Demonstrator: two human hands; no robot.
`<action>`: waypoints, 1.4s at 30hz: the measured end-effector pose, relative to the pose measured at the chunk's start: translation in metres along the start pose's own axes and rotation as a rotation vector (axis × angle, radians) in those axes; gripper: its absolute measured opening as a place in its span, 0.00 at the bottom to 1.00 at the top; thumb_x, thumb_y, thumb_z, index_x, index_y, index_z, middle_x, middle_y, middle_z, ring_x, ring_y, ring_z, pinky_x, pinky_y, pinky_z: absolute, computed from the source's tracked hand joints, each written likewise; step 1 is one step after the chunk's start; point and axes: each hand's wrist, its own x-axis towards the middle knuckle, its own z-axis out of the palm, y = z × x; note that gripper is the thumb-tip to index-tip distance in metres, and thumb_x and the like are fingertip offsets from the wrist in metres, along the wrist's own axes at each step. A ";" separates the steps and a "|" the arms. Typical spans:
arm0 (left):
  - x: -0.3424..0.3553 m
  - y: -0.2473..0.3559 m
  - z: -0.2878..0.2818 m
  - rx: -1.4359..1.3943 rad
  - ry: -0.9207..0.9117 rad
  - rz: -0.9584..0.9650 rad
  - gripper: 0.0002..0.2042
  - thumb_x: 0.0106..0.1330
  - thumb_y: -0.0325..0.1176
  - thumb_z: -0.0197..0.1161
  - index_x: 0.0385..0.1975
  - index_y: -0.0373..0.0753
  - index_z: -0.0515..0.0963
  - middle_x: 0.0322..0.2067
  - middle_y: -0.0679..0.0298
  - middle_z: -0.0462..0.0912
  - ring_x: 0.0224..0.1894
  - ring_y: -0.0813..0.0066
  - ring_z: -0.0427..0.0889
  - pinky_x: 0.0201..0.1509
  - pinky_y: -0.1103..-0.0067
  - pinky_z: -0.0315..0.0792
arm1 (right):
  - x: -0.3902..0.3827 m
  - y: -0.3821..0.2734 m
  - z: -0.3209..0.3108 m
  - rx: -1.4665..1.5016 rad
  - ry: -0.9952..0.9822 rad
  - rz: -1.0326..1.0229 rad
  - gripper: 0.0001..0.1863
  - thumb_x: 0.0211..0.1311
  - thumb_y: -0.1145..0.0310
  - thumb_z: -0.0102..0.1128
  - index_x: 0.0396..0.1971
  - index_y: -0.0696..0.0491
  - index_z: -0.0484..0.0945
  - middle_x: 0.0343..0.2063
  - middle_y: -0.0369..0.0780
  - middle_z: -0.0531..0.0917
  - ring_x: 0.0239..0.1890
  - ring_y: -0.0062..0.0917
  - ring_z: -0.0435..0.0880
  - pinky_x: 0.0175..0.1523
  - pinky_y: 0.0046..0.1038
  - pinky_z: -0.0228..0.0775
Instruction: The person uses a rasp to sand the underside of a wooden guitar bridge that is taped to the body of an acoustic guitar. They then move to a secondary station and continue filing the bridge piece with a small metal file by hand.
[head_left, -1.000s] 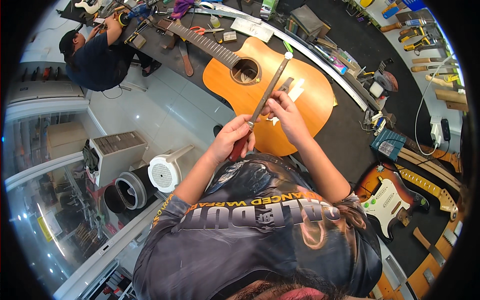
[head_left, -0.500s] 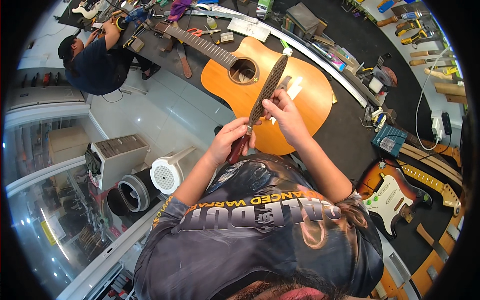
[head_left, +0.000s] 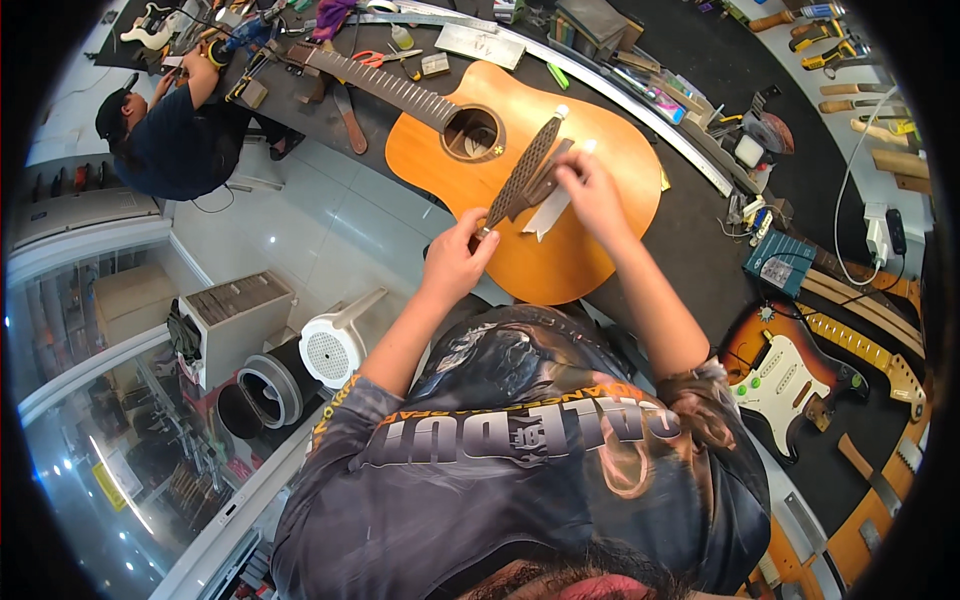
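Observation:
My left hand (head_left: 462,258) grips a rasp (head_left: 528,165) with a honeycomb-patterned blade and pale tip, angled up over the acoustic guitar (head_left: 620,230); its red handle is hidden. My right hand (head_left: 592,200), fingers pinched, is on a dark flat piece (head_left: 543,182) beside the rasp; whether that piece is lifted off the guitar's top I cannot tell. Pale strips (head_left: 546,218) lie under these on the natural-wood top, right of the sound hole (head_left: 473,133).
A co-worker (head_left: 165,135) works at the bench's left. Scissors (head_left: 368,58), tools and a long straightedge (head_left: 700,160) lie behind the guitar. A sunburst electric guitar (head_left: 785,380) is at right. A white round-ended fixture (head_left: 330,345) stands at lower left.
The rasp has turned face-up and shifted slightly left and down. My right hand has left it and moved up and right onto the dark piece. The bright green object behind now shows uncovered.

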 end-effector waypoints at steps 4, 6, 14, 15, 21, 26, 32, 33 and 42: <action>0.015 -0.014 0.018 0.346 0.092 0.222 0.16 0.73 0.40 0.67 0.54 0.39 0.80 0.25 0.58 0.85 0.29 0.57 0.84 0.41 0.66 0.74 | 0.053 0.014 -0.014 -0.533 0.352 -0.251 0.17 0.71 0.58 0.68 0.53 0.49 0.84 0.46 0.39 0.87 0.57 0.37 0.79 0.67 0.43 0.63; 0.020 -0.020 0.024 0.419 0.113 0.264 0.16 0.73 0.40 0.67 0.54 0.40 0.81 0.24 0.59 0.85 0.30 0.55 0.85 0.40 0.65 0.73 | 0.068 0.018 -0.015 -0.619 0.364 -0.298 0.18 0.71 0.55 0.69 0.52 0.49 0.84 0.48 0.37 0.86 0.59 0.36 0.77 0.67 0.45 0.62; 0.020 -0.024 0.034 0.570 0.156 0.351 0.17 0.72 0.41 0.68 0.56 0.40 0.81 0.29 0.61 0.86 0.33 0.59 0.84 0.39 0.65 0.70 | 0.077 0.019 -0.010 -0.753 0.378 -0.354 0.17 0.67 0.52 0.72 0.46 0.48 0.86 0.46 0.37 0.83 0.60 0.39 0.75 0.67 0.44 0.61; 0.020 -0.024 0.033 0.569 0.145 0.344 0.17 0.72 0.41 0.68 0.56 0.40 0.81 0.29 0.61 0.86 0.33 0.59 0.84 0.39 0.65 0.70 | 0.077 0.018 -0.009 -0.753 0.372 -0.333 0.18 0.66 0.50 0.73 0.45 0.49 0.86 0.48 0.37 0.82 0.59 0.39 0.74 0.67 0.44 0.61; 0.016 -0.018 0.021 0.619 0.005 0.315 0.27 0.72 0.40 0.68 0.71 0.40 0.77 0.25 0.65 0.81 0.31 0.63 0.78 0.43 0.67 0.67 | 0.075 0.021 -0.009 -0.797 0.389 -0.293 0.20 0.66 0.47 0.73 0.43 0.49 0.85 0.45 0.37 0.82 0.58 0.38 0.74 0.67 0.44 0.60; 0.012 -0.027 0.018 0.578 -0.026 0.359 0.29 0.72 0.38 0.69 0.73 0.38 0.75 0.22 0.66 0.76 0.29 0.67 0.73 0.43 0.69 0.62 | 0.073 0.023 -0.015 -0.787 0.316 -0.377 0.14 0.70 0.54 0.69 0.41 0.50 0.84 0.43 0.37 0.83 0.59 0.38 0.75 0.67 0.44 0.60; 0.021 -0.031 0.019 0.533 0.019 0.421 0.28 0.72 0.38 0.70 0.71 0.38 0.78 0.21 0.66 0.74 0.28 0.68 0.72 0.45 0.69 0.60 | 0.076 0.028 -0.013 -0.786 0.388 -0.415 0.11 0.71 0.57 0.68 0.41 0.48 0.85 0.48 0.37 0.83 0.59 0.39 0.76 0.69 0.45 0.60; 0.028 -0.027 0.023 0.531 0.015 0.422 0.28 0.72 0.38 0.70 0.71 0.38 0.78 0.21 0.66 0.74 0.28 0.68 0.72 0.45 0.69 0.60 | 0.081 0.031 -0.014 -0.771 0.470 -0.427 0.11 0.71 0.57 0.68 0.41 0.48 0.86 0.48 0.37 0.82 0.59 0.39 0.76 0.69 0.45 0.60; 0.034 -0.024 0.028 0.544 0.042 0.397 0.26 0.71 0.39 0.70 0.69 0.40 0.81 0.19 0.67 0.72 0.27 0.68 0.72 0.46 0.67 0.59 | 0.086 0.030 -0.025 -0.805 0.404 -0.422 0.12 0.74 0.56 0.67 0.46 0.47 0.87 0.48 0.38 0.83 0.56 0.38 0.79 0.65 0.40 0.67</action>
